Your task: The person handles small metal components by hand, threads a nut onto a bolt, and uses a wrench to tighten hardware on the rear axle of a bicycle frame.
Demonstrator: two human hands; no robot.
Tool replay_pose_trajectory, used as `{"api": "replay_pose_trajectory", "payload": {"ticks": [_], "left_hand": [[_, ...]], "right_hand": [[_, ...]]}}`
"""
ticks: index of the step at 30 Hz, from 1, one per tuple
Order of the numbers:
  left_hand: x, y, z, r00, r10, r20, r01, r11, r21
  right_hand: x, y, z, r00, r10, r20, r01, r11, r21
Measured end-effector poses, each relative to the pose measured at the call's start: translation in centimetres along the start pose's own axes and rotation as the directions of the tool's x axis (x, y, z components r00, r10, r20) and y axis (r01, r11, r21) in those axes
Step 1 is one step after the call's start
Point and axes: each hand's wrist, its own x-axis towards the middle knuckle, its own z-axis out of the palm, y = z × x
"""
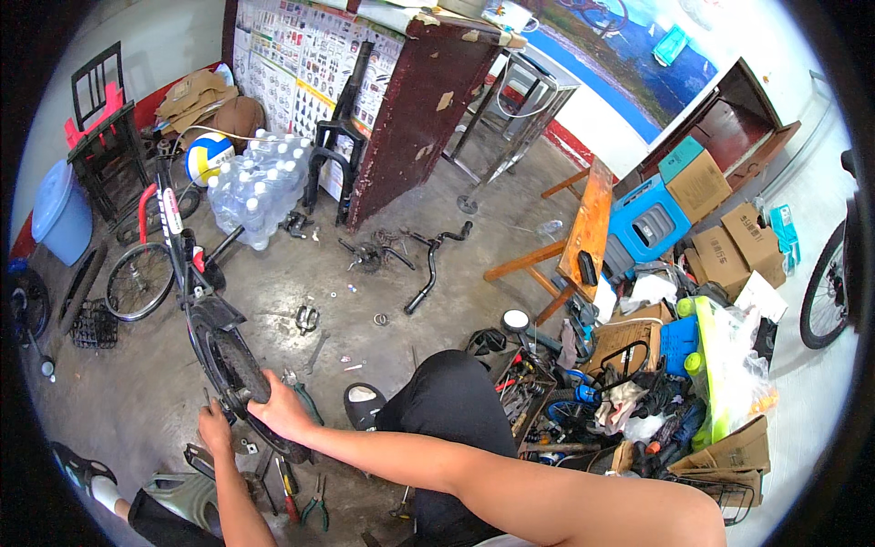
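A small bicycle [187,273] with a dark frame stands at the left, its rear wheel [239,374] close to me. My right hand [281,412] reaches across and grips the black tyre of this wheel, the thumb on top and the other fingers mostly hidden. Beside the hub, my left hand [215,428] has its fingers closed at the wheel's left side; what they hold is too small to make out. On the floor below the wheel lie a red-handled screwdriver [290,497] and green-handled pliers [315,506].
Loose handlebars [428,264], a spanner [318,351] and small parts lie on the concrete floor. Bundled bottles [260,187] and a front fork [339,150] stand farther off. To the right are a wooden bench [588,228], a toolbox [524,392] and heaped parts and cartons.
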Motion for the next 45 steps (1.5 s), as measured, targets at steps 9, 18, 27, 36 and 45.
{"api": "replay_pose_trajectory", "payload": {"ticks": [9, 18, 27, 36, 45], "left_hand": [[-3.7, 2.8, -1.0, 0.994, -0.096, -0.058, 0.091, 0.993, -0.070], [-4.8, 4.9, -3.4, 0.996, -0.016, -0.092, -0.009, 0.965, -0.261], [-2.3, 3.4, -2.8, 0.968, -0.243, 0.067, 0.251, 0.954, -0.166], [-3.5, 3.9, -2.2, 0.994, -0.109, -0.010, 0.097, 0.917, -0.388], [-2.1, 4.1, -3.4, 0.980, -0.197, 0.026, 0.198, 0.976, -0.094]], "right_hand": [[0.0, -0.3, -0.7, 1.000, -0.001, -0.017, 0.001, 1.000, -0.015], [0.9, 1.2, 0.5, 0.997, -0.070, 0.026, 0.067, 0.991, 0.119], [0.2, -0.8, 0.6, 0.995, 0.034, 0.089, -0.050, 0.980, 0.193], [0.9, -0.2, 0.1, 0.997, 0.047, 0.065, -0.061, 0.970, 0.236], [1.2, -1.0, 1.1, 0.997, 0.027, 0.077, -0.044, 0.973, 0.229]]}}
